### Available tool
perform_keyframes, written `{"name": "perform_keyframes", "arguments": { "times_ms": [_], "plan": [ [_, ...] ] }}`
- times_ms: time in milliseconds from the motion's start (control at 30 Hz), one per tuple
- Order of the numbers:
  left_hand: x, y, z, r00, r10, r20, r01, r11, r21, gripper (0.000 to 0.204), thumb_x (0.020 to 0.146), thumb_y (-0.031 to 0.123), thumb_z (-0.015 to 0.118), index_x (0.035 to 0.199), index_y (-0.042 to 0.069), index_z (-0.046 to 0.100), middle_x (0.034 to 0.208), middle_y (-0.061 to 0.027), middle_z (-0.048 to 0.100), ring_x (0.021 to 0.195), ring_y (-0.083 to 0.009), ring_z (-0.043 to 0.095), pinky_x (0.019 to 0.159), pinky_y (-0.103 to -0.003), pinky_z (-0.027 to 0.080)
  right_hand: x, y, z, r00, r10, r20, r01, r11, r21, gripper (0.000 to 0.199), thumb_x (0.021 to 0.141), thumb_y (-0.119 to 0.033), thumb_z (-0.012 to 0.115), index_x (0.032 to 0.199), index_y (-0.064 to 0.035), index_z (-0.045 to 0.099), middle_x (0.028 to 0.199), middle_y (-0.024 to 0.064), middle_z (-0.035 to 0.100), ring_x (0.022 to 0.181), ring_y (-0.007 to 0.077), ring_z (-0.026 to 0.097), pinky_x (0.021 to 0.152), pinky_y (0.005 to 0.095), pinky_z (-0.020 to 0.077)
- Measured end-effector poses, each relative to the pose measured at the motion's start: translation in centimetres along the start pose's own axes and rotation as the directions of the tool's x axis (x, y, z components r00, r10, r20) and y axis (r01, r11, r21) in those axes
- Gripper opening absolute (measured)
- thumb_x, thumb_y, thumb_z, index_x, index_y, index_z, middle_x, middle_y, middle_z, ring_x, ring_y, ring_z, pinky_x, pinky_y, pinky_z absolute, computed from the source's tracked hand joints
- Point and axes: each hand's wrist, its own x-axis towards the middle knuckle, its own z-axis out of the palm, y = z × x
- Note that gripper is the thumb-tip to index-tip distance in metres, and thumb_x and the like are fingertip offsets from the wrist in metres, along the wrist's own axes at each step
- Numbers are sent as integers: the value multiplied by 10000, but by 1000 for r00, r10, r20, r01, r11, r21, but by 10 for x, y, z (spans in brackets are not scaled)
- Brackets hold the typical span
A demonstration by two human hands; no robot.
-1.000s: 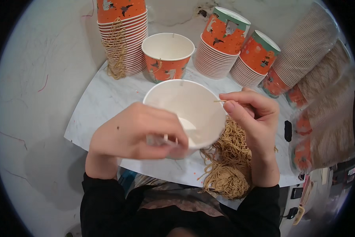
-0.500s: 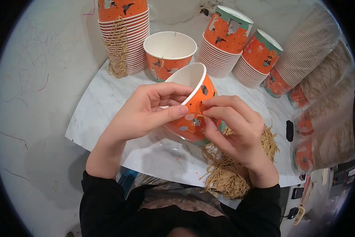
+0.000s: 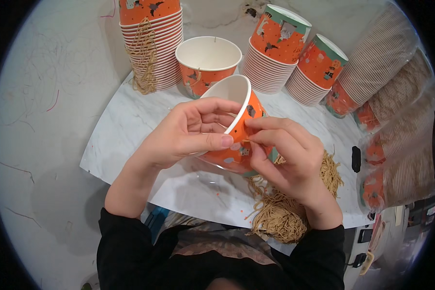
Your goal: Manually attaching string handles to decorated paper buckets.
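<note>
An orange printed paper cup [image 3: 236, 125] with a white inside is held tilted on its side above the white marbled tabletop [image 3: 130, 130]. My left hand [image 3: 188, 133] grips its rim, thumb over the outer wall. My right hand [image 3: 287, 154] pinches a thin tan string [image 3: 245, 141] against the cup's side, just below the rim. A heap of tan strings [image 3: 285, 208] lies under my right wrist.
A single open cup [image 3: 207, 65] stands behind. A tall cup stack [image 3: 152, 41] with strings draped over it is at back left. Two more stacks [image 3: 275, 48] [image 3: 314, 70] lean at back right. Bagged cup sleeves [image 3: 396, 121] line the right side.
The cup went from mouth-up, showing its white inside, to tilted on its side. My right hand moved from the rim onto the cup's outer wall with the string.
</note>
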Motion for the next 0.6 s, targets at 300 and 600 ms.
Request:
{"name": "perform_keyframes", "arguments": {
  "times_ms": [300,600],
  "plan": [
    [4,-7,-3,1000,9,10,-9,998,-57,524,878,51,724,1350,-61,527,1222,-159,667,1097,-179,669,960,-306,541,1,1,-3,1000,-19,4,19,1000,-23,202,702,-16,775,870,-47,667,961,88,733,747,233,702,627,322,565],
    [5,-10,-5,1000,0,6,1,994,-105,456,868,71,736,1276,-54,574,1187,-138,675,1074,-156,666,944,-274,531,0,0,-1,998,-65,7,65,996,-66,208,682,-24,784,855,-52,671,948,72,740,715,232,702,608,319,566]
  ]
}}
